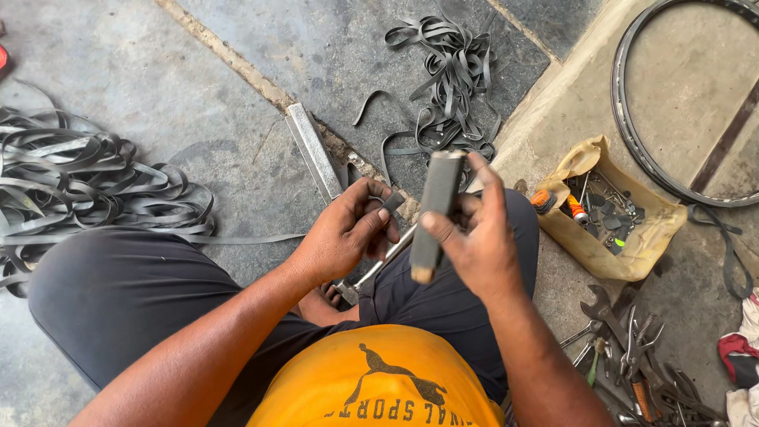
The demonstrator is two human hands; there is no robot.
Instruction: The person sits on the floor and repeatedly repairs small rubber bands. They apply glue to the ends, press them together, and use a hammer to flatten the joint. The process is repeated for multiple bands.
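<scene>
Held closest to the camera, above the lap, a grey ribbed handlebar grip (432, 212) is clasped in the right hand (474, 237), thumb on its near face and fingers wrapped behind. Its long axis runs nearly upright in the view, leaning slightly right at the top; the capped end points away towards the floor's far edge, the tan lower end towards the body. The left hand (344, 233) is closed around a small dark strip of rubber (393, 202), pinched just beside the grip, with a metal bar (379, 265) lying below both hands across the knees. The step in hand is judged to be the fitting of rubber to the grip; the next move would call for steady alignment of the two pieces. On the concrete floor, a flat metal file (314, 152) lies beyond the hands, black rubber strips (87, 186) are heaped at the left edge, another heap (451, 71) lies at the far edge, and a tan bag of small parts (613, 213), a wheel rim (632, 150) and spanners (624, 340) lie at the right.
</scene>
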